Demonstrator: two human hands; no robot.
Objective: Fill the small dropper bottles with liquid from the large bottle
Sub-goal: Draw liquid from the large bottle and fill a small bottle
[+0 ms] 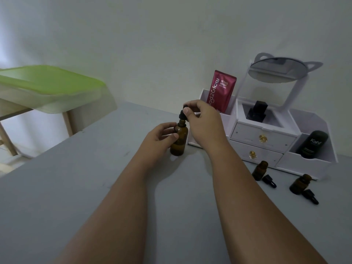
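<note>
Green-lidded bin [47, 86]: blurred, cut off by left edge. Shoulder of large bottle [179, 143] covered by left hand [158, 139]. Dropper cap [181, 116] partly covered by right hand [205, 122]. Liquid level not discernible.

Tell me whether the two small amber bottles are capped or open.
Open. Both small bottles stand with bare necks; a black dropper cap lies on the table beside each.

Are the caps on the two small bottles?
No, left small bottle and right small bottle stand open; left cap and right cap lie on the table.
</note>
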